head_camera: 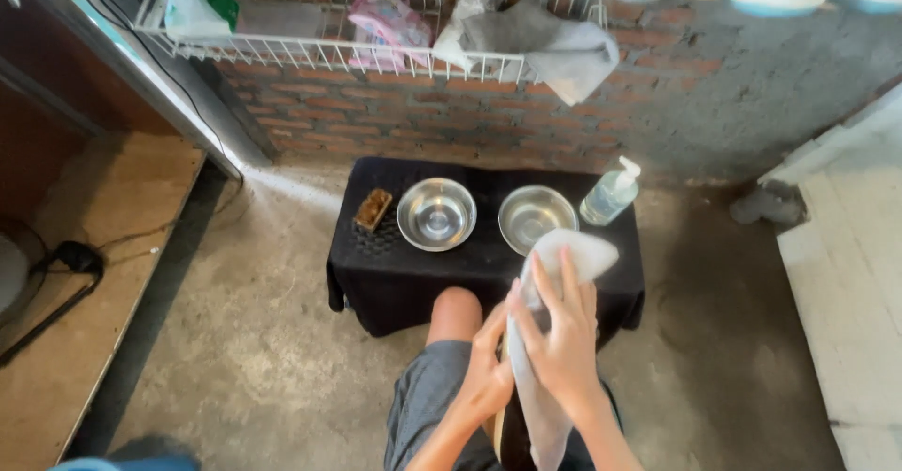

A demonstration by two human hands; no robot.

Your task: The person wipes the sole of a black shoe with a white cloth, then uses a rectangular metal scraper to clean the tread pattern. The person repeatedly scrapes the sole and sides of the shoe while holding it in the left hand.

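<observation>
Above our lap, our right hand (564, 335) is wrapped around a long white cloth (545, 377), fingers spread and closed on it; the cloth's top end pokes up past our fingertips and its bottom end hangs down between our knees; our left hand (489, 372) presses against the cloth from the other side, fingers bent, and we cannot tell if it really grips it.

Just past the cloth stands a low table with a black cover (404, 274); on it sit two shiny metal bowls (436, 213), side by side, and the cloth's top hides part of the right bowl (536, 216); a small brown block (373, 209) lies to the left of the bowls; a clear pump bottle (610, 192) with a white top leans at the right end.

Higher up, a white wire rack (310, 53) hangs on the brick wall; it holds a green packet (193, 1), a pink packet (390, 22) and a grey rag (554, 48) that droops over its edge.
</observation>
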